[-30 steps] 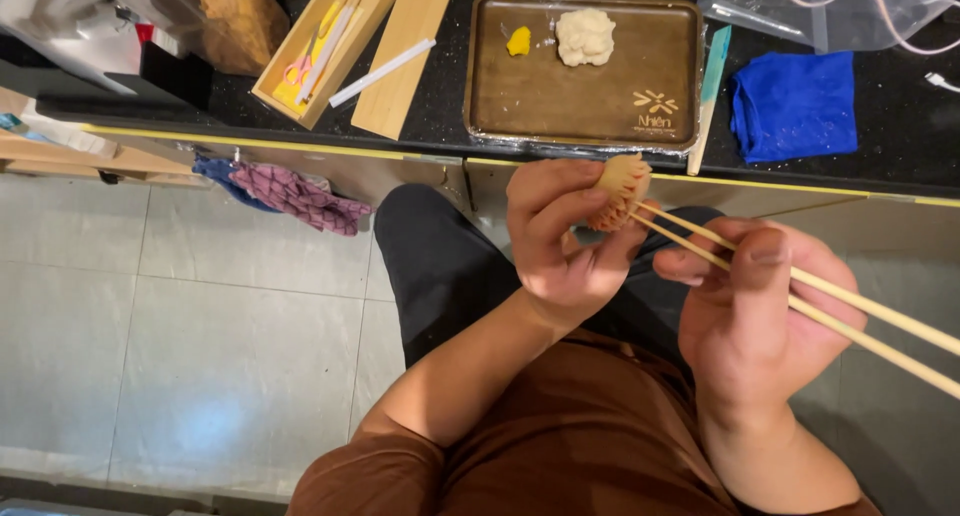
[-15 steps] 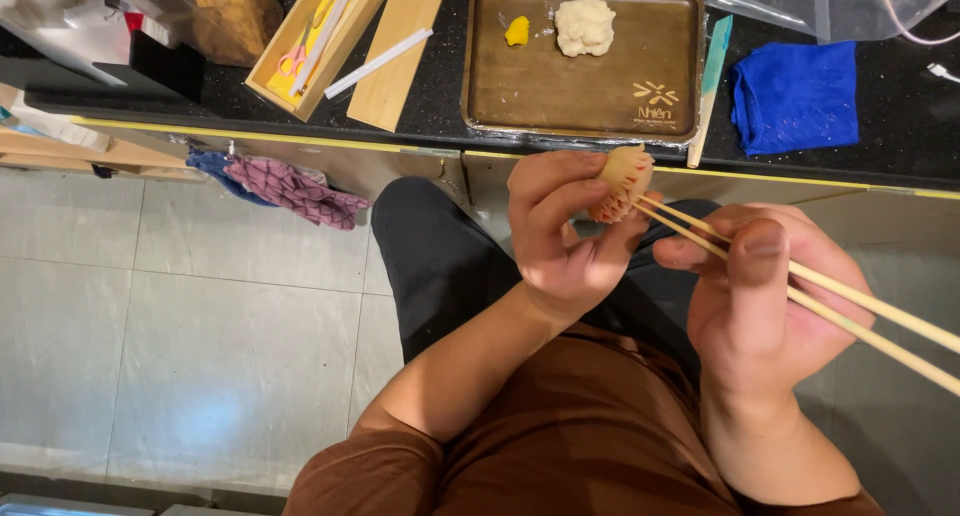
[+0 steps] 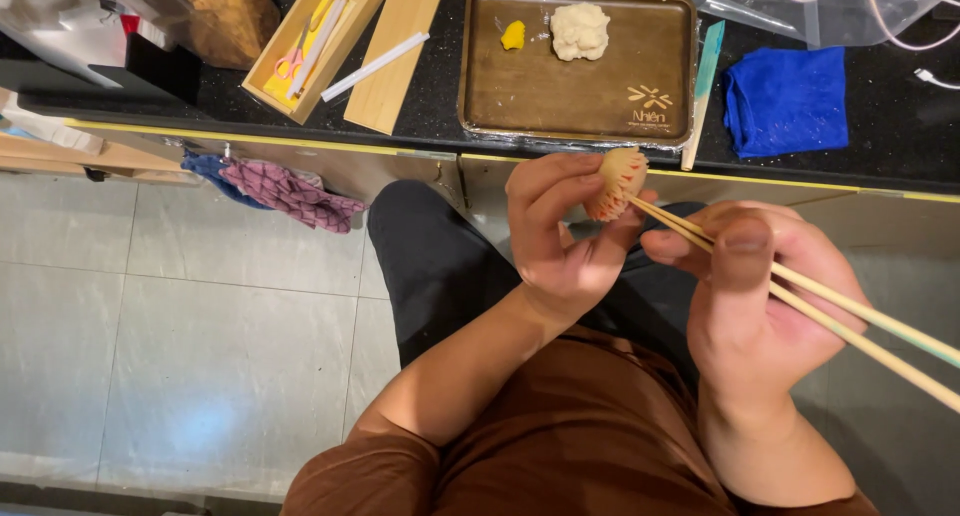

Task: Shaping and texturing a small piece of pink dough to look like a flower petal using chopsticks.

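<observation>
1. My left hand (image 3: 560, 241) is curled shut around a ridged dough ball (image 3: 613, 184), raised over my lap.
2. My right hand (image 3: 755, 291) pinches chopsticks (image 3: 800, 296); their tips touch the ball's right side, long axis running down-right.
3. On the surface, the tray (image 3: 500, 86) holds a pale dough lump (image 3: 580, 30) and a yellow bit (image 3: 513, 35).

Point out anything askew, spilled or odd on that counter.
A spatula overhangs the counter edge beside the tray. A cloth hangs below. Nothing looks spilled or broken.
</observation>
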